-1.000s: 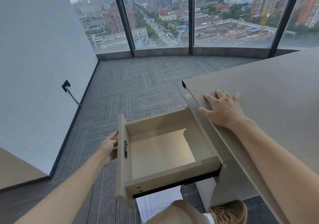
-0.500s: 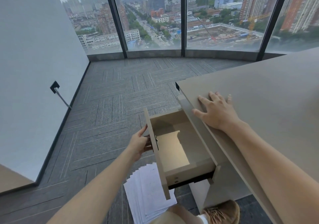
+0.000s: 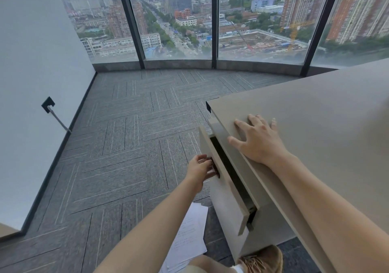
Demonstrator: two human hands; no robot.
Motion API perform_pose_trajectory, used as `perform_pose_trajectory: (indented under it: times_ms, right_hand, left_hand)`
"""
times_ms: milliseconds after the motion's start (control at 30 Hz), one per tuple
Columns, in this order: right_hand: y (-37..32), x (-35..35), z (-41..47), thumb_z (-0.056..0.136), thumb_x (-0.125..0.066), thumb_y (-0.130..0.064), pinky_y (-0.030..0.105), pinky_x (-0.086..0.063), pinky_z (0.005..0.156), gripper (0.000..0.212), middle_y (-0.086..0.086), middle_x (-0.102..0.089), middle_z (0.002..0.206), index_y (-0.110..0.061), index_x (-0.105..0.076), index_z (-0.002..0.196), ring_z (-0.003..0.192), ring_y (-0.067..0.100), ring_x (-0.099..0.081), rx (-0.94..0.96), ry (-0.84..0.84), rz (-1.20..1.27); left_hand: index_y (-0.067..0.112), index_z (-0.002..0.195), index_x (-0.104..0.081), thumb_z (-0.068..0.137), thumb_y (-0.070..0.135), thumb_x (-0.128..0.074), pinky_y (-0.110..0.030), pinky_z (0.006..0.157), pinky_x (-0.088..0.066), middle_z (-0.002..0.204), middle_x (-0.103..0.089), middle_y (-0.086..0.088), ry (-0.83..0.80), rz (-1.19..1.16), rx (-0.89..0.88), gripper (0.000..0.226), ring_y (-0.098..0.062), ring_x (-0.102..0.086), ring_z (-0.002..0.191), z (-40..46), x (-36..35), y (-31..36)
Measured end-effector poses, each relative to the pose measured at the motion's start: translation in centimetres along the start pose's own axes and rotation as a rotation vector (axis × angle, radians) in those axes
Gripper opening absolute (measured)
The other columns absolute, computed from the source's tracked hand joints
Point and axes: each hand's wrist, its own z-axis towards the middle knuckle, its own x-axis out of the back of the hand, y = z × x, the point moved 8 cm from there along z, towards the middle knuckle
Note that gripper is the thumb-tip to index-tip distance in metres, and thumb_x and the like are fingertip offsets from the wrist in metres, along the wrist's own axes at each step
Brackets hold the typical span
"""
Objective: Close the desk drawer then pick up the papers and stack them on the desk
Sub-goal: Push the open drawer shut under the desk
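The beige desk drawer stands almost pushed in, with only a narrow dark gap left along its top. My left hand presses against the drawer front at its dark handle, fingers curled around it. My right hand lies flat and spread on the desk top near its left edge, holding nothing. White printed papers lie on the carpet below the drawer, partly hidden by my left forearm and my knee.
Grey patterned carpet spreads to the left and ahead as far as the curved window wall. A white wall with a black socket and cable runs along the left. My brown shoe rests by the desk's base.
My left hand has pushed the drawer from wide open to nearly shut. The papers under it have come into view. My right hand has stayed flat on the desk.
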Motion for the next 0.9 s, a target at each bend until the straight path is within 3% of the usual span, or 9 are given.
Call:
perform_pose_trajectory:
  times_ms: [100, 233, 433, 500, 633, 733, 833, 900]
  right_hand:
    - [0.0, -0.1, 0.1, 0.085, -0.041, -0.067, 0.061, -0.005, 0.118, 0.071, 0.015, -0.029, 0.159, -0.033, -0.037, 0.147, 0.15, 0.03, -0.017, -0.009, 0.002, 0.0]
    - [-0.1, 0.0, 0.0, 0.084, -0.042, -0.066, 0.062, -0.006, 0.118, 0.069, 0.016, -0.03, 0.158, -0.033, -0.04, 0.145, 0.149, 0.031, -0.017, -0.013, 0.015, 0.01]
    - [-0.4, 0.0, 0.2, 0.083, -0.043, -0.06, 0.064, -0.006, 0.117, 0.065, 0.016, -0.034, 0.154, -0.028, -0.044, 0.14, 0.148, 0.034, -0.019, -0.024, 0.035, 0.023]
    - [-0.5, 0.0, 0.3, 0.083, -0.042, -0.06, 0.065, -0.006, 0.116, 0.064, 0.016, -0.036, 0.152, -0.026, -0.046, 0.137, 0.147, 0.035, -0.02, -0.024, 0.038, 0.022]
    - [-0.4, 0.1, 0.0, 0.083, -0.042, -0.06, 0.065, -0.006, 0.117, 0.064, 0.016, -0.035, 0.153, -0.026, -0.046, 0.138, 0.148, 0.035, -0.019, -0.016, 0.034, 0.034]
    - [-0.3, 0.2, -0.1, 0.084, -0.042, -0.06, 0.065, -0.005, 0.117, 0.065, 0.017, -0.034, 0.154, -0.027, -0.044, 0.14, 0.148, 0.035, -0.019, -0.008, 0.035, 0.039]
    - [-0.3, 0.1, 0.0, 0.084, -0.042, -0.06, 0.064, -0.005, 0.117, 0.066, 0.016, -0.034, 0.153, -0.028, -0.043, 0.141, 0.148, 0.035, -0.019, -0.009, 0.034, 0.037]
    - [-0.2, 0.0, 0.0, 0.084, -0.042, -0.061, 0.064, -0.006, 0.117, 0.066, 0.016, -0.035, 0.153, -0.028, -0.044, 0.141, 0.148, 0.034, -0.019, -0.009, 0.039, 0.032]
  left_hand:
    - [0.006, 0.11, -0.055, 0.091, -0.006, -0.053, -0.044, 0.08, -0.058, 0.111, -0.063, -0.017, -0.029, -0.023, -0.004, 0.022, -0.032, -0.061, 0.094, 0.4, -1.6, 0.0]
    - [0.003, 0.121, -0.057, 0.092, -0.004, -0.051, -0.042, 0.081, -0.059, 0.109, -0.063, -0.017, -0.055, -0.016, 0.001, 0.03, -0.03, -0.061, 0.093, 1.0, -3.3, -0.6]
    - [0.005, 0.115, -0.06, 0.09, -0.007, -0.041, -0.028, 0.056, -0.061, 0.088, -0.061, -0.012, -0.045, 0.014, -0.015, 0.033, -0.025, -0.058, 0.077, 1.0, -4.3, -0.4]
    - [0.006, 0.112, -0.061, 0.089, -0.005, -0.043, -0.031, 0.062, -0.062, 0.095, -0.061, -0.014, -0.051, 0.034, -0.002, 0.031, -0.027, -0.059, 0.083, 1.2, -4.2, -0.6]
    - [0.003, 0.108, -0.058, 0.091, 0.008, -0.057, -0.046, 0.093, -0.055, 0.106, -0.061, -0.015, -0.035, 0.102, 0.074, 0.018, -0.029, -0.058, 0.101, 1.9, -3.4, -1.2]
    - [0.003, 0.098, -0.059, 0.089, 0.017, -0.061, -0.042, 0.091, -0.056, 0.092, -0.056, -0.007, 0.005, 0.154, 0.167, 0.017, -0.03, -0.055, 0.104, 2.0, -2.9, -1.8]
    - [0.007, 0.079, -0.06, 0.084, 0.021, -0.062, -0.037, 0.085, -0.056, 0.084, -0.058, -0.005, 0.011, 0.159, 0.228, 0.015, -0.026, -0.052, 0.091, 1.9, -2.9, -2.0]
    - [0.009, 0.069, -0.057, 0.082, 0.024, -0.059, -0.037, 0.086, -0.054, 0.087, -0.059, -0.007, -0.007, 0.129, 0.336, 0.02, -0.027, -0.054, 0.091, 1.5, -3.1, -2.4]
